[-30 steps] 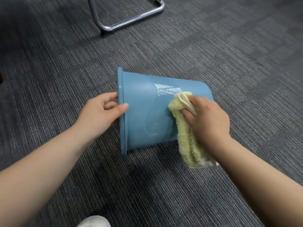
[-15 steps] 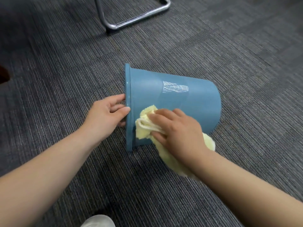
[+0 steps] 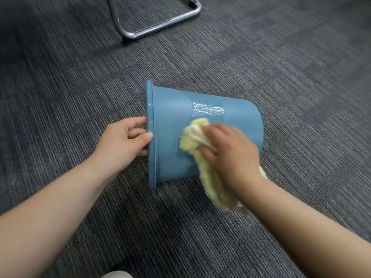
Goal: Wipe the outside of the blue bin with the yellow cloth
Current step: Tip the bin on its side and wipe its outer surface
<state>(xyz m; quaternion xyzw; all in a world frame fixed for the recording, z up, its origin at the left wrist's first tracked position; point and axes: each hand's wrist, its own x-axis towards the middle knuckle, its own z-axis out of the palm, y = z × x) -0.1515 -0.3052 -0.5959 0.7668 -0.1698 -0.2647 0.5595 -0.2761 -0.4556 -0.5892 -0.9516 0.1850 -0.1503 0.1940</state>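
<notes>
Bin (image 3: pixel 170 137) lies on side on carpet (image 3: pixel 281 81), mid-frame, rim toward 9 o'clock, base toward 3 o'clock. Pale scuffed patch (image 3: pixel 208 111) on upper wall. Left hand (image 3: pixel 124 141) grips rim, thumb over outer edge, fingers curled inside. Right hand (image 3: pixel 228 155) clutches bunched cloth (image 3: pixel 192 137), pressing it against side wall; loose end trails toward 5 o'clock onto carpet. Metal chair leg (image 3: pixel 160 27) at 12 o'clock, well apart.

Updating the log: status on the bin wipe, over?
Left hand grips blue bin by its rim. Right hand holds yellow cloth against its wall. Bin lies sideways; nothing blocking.
</notes>
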